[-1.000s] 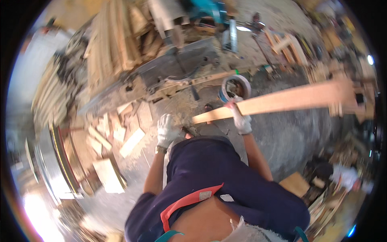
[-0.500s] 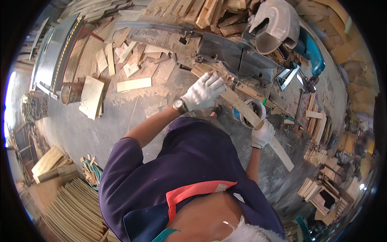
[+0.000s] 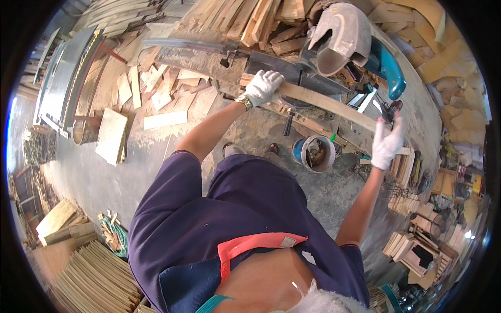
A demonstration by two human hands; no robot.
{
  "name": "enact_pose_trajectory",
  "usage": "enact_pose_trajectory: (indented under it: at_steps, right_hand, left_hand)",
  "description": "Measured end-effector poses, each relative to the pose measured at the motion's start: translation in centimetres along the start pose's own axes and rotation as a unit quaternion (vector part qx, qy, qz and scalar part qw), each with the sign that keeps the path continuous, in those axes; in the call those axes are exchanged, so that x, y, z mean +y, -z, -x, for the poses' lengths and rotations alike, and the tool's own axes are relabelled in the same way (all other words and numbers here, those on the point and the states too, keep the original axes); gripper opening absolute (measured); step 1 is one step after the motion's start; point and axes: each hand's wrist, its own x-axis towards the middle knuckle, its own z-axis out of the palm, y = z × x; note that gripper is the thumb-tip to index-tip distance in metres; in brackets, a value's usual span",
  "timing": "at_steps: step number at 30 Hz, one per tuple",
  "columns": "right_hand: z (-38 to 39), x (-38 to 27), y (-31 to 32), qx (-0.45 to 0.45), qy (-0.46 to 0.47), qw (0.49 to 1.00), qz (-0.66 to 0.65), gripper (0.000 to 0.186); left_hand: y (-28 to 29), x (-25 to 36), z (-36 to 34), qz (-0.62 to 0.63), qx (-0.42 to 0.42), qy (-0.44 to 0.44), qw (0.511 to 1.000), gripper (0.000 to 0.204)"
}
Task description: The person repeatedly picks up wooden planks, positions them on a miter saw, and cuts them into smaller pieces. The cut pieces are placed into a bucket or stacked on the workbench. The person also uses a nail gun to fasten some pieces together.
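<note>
A long, narrow wooden board (image 3: 326, 103) lies across the bed of a mitre saw (image 3: 383, 70) with a teal handle and a grey guard. My left hand (image 3: 264, 87), in a white knitted glove with a watch at the wrist, grips the board near its left end. At the board's right end, below the saw handle, is my right hand (image 3: 387, 145), also gloved. Its fingers point up and spread apart, with nothing held in them. Whether its fingertips touch the board's end is unclear.
A bucket (image 3: 298, 149) holding scraps stands on the floor below the saw. Thin offcuts (image 3: 166, 119) lie on the left, near a metal-topped machine (image 3: 67, 83). Stacked planks (image 3: 261, 21) rise behind the saw; small wooden frames (image 3: 412, 250) sit at the lower right.
The board has swung from slanting toward me to lying along the saw bed. My right hand has let go of it and moved up and right; my left hand has moved up and left.
</note>
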Motion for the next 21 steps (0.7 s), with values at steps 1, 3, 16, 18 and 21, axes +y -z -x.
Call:
enact_pose_trajectory:
  at_steps: [1,3,16,18,21]
  right_hand:
    - [-2.0,-0.9,1.0,0.024,-0.007,0.999,-0.042,0.054]
    - [-5.6,-3.2,2.2,0.039,-0.033,0.996,-0.071,0.051]
    - [-21.1,-6.6,-3.3,-0.339,0.023,0.937,0.075,0.071]
    - [-21.3,-6.8,-3.1,-0.380,-0.089,0.920,0.016,0.075]
    - [-21.3,-7.4,-3.0,-0.394,-0.150,0.907,-0.019,0.077]
  left_hand:
    - [-0.5,-0.7,-0.9,0.023,0.010,0.008,1.000,0.057]
    - [-1.0,-2.3,-2.5,0.035,-0.008,0.019,0.999,0.055]
    - [-4.1,-6.4,-1.9,-0.004,0.108,0.070,0.992,0.041]
    - [-3.9,-6.7,-1.3,-0.024,0.105,0.101,0.989,0.038]
    - [-3.4,-6.8,-0.7,-0.061,0.132,0.120,0.982,0.037]
